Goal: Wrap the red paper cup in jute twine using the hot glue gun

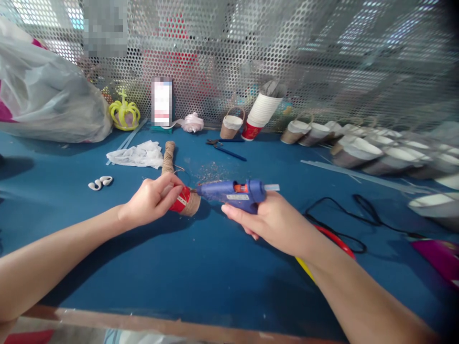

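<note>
My right hand (272,217) is wrapped round the grip of a blue hot glue gun (218,191), with a clear glue stick (271,187) poking out of its back end. The gun's nozzle points left and meets the side of a red paper cup (182,200). Brown twine (193,204) is wound round one end of this tilted cup. My left hand (154,198) closes on the cup, fingers pinched near the nozzle; whether twine is between the fingertips I cannot make out. Just behind that hand lies a roll of twine (168,157).
Behind are pliers (227,148), stacked paper cups (263,112), a small twine basket (231,128), a phone (162,102), a yellow crown ornament (124,114) and a plastic bag (50,91). Several wrapped cups (358,150) crowd the right. A black cable (333,203) and red-handled tool (335,241) lie beside my right arm.
</note>
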### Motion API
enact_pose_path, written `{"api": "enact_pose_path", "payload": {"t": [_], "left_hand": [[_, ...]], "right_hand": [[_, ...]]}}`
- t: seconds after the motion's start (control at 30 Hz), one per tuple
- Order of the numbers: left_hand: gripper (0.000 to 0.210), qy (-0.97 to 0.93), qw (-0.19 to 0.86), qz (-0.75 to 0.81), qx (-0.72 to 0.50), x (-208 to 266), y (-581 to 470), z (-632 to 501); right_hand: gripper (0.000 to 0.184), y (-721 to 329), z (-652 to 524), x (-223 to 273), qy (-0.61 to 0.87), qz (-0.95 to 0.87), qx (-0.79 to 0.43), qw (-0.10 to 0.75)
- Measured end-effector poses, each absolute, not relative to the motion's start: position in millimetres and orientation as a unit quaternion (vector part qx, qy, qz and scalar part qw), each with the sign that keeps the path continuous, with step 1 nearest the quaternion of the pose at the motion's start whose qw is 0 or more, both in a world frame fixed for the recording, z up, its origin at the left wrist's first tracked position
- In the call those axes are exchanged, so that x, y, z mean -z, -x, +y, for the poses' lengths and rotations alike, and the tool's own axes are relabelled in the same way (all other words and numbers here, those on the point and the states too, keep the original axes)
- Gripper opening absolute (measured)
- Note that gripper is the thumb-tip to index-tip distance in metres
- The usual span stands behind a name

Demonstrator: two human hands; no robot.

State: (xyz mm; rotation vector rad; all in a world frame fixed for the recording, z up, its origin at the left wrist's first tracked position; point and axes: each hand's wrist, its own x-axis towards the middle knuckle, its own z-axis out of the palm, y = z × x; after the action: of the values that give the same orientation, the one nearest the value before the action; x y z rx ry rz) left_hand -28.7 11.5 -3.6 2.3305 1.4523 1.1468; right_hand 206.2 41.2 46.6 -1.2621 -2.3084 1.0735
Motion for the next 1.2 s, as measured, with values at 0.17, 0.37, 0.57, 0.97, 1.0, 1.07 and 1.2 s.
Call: {"api": "enact_pose_path", "payload": {"t": [0.17,0.37,0.57,0.97,1.0,1.07,1.2], "left_hand": [[0.009,-0.775,0.094,0.492,-0.385,3.3,28.1,11.3],[0.011,-0.760,0.105,0.510,-0.388,4.2,27.2,11.5],[0.012,-0.756,0.108,0.516,-0.388,5.5,28.8,12.3],[0.010,-0.772,0.084,0.494,-0.390,8.1,29.6,12.8],[0.010,-0.774,0.083,0.490,-0.392,8.3,29.9,13.0],[0.009,-0.779,0.080,0.483,-0.392,8.4,30.3,13.1],[0.008,-0.791,0.078,0.464,-0.392,8.1,31.4,12.8]], "right_hand": [[0.032,-205.7,37.5,-50.7,0.421,-0.838,-0.306,0.164],[0.027,-205.2,34.2,-52.6,0.396,-0.874,-0.236,0.157],[0.019,-206.3,32.4,-49.3,0.416,-0.861,-0.259,0.137],[0.021,-205.3,31.8,-52.8,0.424,-0.857,-0.259,0.137],[0.021,-205.4,31.9,-52.6,0.423,-0.858,-0.257,0.138],[0.021,-205.6,32.1,-52.4,0.422,-0.859,-0.259,0.135],[0.020,-205.1,31.9,-53.7,0.414,-0.863,-0.256,0.136]]}}
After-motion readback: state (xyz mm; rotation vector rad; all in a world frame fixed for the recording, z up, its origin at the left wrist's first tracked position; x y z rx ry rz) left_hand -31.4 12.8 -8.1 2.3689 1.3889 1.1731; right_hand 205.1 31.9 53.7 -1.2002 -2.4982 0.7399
